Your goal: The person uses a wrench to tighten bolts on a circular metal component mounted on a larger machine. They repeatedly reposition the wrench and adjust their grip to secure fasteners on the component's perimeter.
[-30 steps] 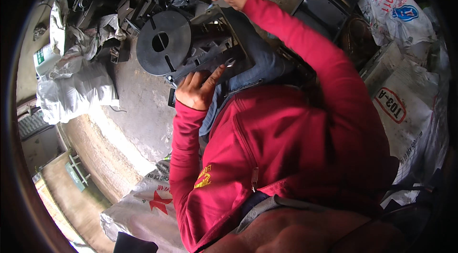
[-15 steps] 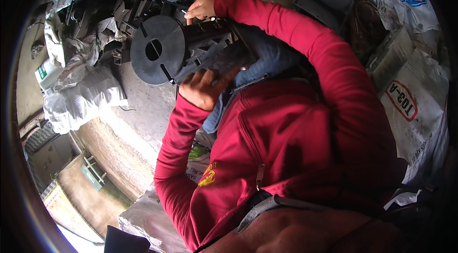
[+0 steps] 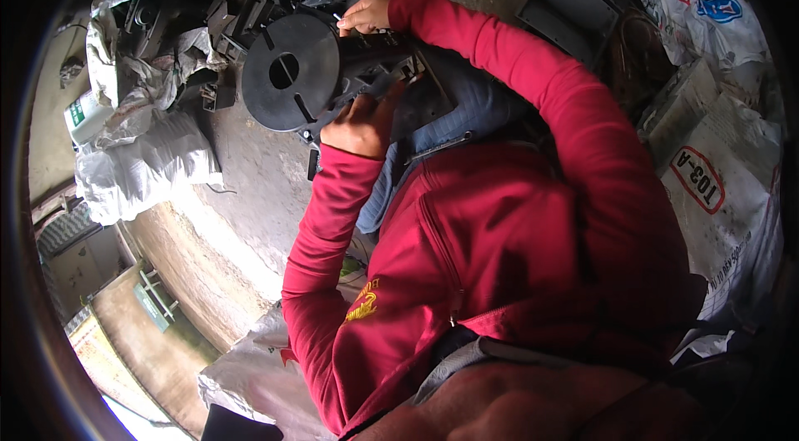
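Observation:
A black machine assembly (image 3: 429,104) rests on my lap, with a large flat disc (image 3: 265,91) at its left end. The disc has an oval hole in the middle and a slot near its edge. My left hand (image 3: 358,131) grips the near side of the assembly beside the disc, its thumb stretched toward a small metal piece (image 3: 409,69). Some of its fingertips are hidden. At the far side my right hand (image 3: 364,17) is closed on a thin white stick (image 3: 338,17), close to the disc's far edge.
Dark machine parts (image 3: 237,12) lie heaped at the far left, near white plastic bags (image 3: 150,162) and a white container (image 3: 86,118). A black housing (image 3: 574,0) stands at the far right. Printed white sacks (image 3: 724,191) line the right side. Concrete floor (image 3: 250,162) runs along my left.
The assembly and disc have shifted slightly right and away from me. My left hand has moved along, its thumb now reaching the metal piece. My right hand has shifted slightly right, still holding the stick.

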{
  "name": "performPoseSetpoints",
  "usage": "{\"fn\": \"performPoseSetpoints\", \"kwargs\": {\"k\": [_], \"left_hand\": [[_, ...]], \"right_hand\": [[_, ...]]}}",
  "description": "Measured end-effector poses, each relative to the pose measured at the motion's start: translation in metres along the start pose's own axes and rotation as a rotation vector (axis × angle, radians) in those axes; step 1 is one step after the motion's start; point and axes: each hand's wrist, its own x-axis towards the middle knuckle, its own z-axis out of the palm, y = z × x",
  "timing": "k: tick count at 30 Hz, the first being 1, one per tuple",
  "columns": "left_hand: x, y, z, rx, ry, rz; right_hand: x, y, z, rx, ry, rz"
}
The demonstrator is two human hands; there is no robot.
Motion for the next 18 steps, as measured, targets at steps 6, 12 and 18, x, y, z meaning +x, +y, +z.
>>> {"fn": "performPoseSetpoints", "kwargs": {"k": [6, 12, 18], "left_hand": [[0.000, -0.010, 0.012, -0.130, -0.083, -0.041], [-0.012, 0.020, 0.003, -0.346, -0.018, -0.165], [-0.053, 0.041, -0.013, -1.068, -0.061, -0.650]], "right_hand": [[0.004, 0.002, 0.004, 0.023, 0.040, -0.047], [-0.016, -0.012, 0.008, -0.041, 0.184, -0.101], [-0.117, -0.022, 0.014, 0.886, 0.510, -0.223]]}}
